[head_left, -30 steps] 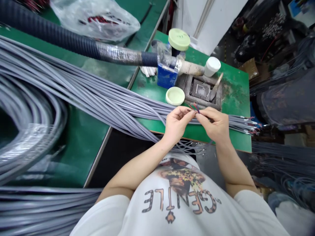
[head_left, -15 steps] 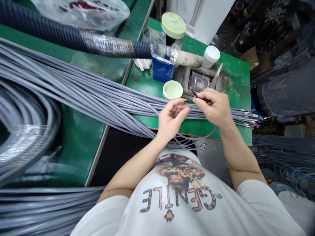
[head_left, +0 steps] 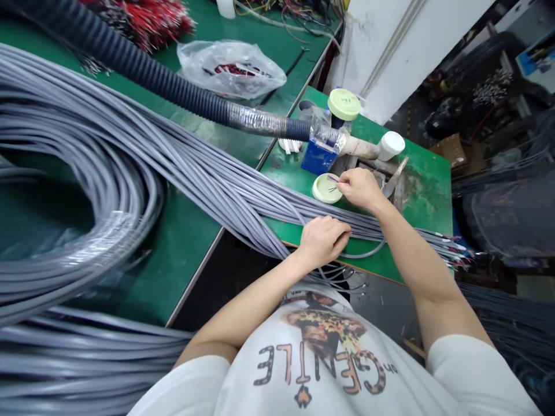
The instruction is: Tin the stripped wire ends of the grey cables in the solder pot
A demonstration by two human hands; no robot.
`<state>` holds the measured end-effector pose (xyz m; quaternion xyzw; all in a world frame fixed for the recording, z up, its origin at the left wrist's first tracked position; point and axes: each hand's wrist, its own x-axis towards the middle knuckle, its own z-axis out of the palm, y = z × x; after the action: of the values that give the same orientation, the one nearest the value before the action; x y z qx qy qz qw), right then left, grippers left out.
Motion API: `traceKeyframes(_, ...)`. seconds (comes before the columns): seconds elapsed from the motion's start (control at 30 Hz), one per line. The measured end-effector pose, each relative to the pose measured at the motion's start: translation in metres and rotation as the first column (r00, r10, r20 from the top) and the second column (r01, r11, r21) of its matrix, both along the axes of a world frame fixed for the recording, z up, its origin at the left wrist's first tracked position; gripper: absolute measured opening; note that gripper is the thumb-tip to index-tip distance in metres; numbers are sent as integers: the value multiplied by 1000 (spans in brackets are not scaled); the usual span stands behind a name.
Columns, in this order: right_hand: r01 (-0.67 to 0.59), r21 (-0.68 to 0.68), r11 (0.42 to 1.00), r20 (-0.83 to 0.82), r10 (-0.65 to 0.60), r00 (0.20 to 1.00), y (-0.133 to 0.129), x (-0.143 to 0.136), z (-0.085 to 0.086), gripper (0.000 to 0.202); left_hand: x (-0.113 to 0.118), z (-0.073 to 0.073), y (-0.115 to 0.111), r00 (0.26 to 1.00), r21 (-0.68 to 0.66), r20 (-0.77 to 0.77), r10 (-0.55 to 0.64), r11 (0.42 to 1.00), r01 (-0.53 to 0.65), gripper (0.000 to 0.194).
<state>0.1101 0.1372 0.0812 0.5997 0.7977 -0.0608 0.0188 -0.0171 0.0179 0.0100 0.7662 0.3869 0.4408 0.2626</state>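
Note:
My right hand (head_left: 361, 188) is closed in a pinch on a few thin coloured wires (head_left: 333, 179). Their tips reach over a shallow pale green dish (head_left: 317, 195). Lower down, my left hand (head_left: 323, 241) is curled at the near edge of a long bundle of grey cables (head_left: 243, 188), its fingers pressed together. Whether it grips anything is hidden. One cable (head_left: 368, 254) loops below the bundle towards my right arm. At the bundle's right end, stripped wire ends (head_left: 462, 254) show red and other colours.
A ribbed dark hose (head_left: 173, 84) crosses to a blue box (head_left: 319, 156). Behind the dish stand a lidded pale green jar (head_left: 344, 105) and a white tub (head_left: 391, 145). A flat-bladed tool (head_left: 395, 176) leans right of my right hand. Coiled cables (head_left: 130, 190) fill the left table.
My right hand has carried the wires left, to over the dish. My left hand has dropped away from them to the cable bundle, its fingers now closed. The view has shifted, showing more table.

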Motion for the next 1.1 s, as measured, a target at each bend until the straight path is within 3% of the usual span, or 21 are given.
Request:
traceKeyframes(0.13, -25, -14, 1000, 76, 26, 997, 3, -6, 0, 26, 0, -2, 0, 1000, 40, -26, 16, 999, -14, 20)
traceKeyframes(0.23, -44, 10, 999, 83, 43, 996, 2, -2, 12, 28, -1, -3, 0, 999, 62, -46, 17, 998, -14, 21)
traceKeyframes(0.43, -26, 184, 983, 167, -5, 986, 3, 48, 38, 31, -1, -4, 1, 999, 69, -46, 5, 998, -2, 21)
traceKeyframes(0.63, 84, 125, 989, 346, -123, 930, 18, 89, 17, 32, 0, -4, 1, 997, 132, -67, 36, 991, -27, 20)
traceKeyframes(0.77, 133, 87, 987, 397, -157, 904, 25, 92, 5, 32, 0, -3, 1, 994, 174, -82, 68, 983, -52, 18)
traceKeyframes(1.1, 187, 47, 981, 424, -189, 885, 30, 93, -4, 33, 0, -1, 2, 992, 203, -97, 86, 977, -65, 16)
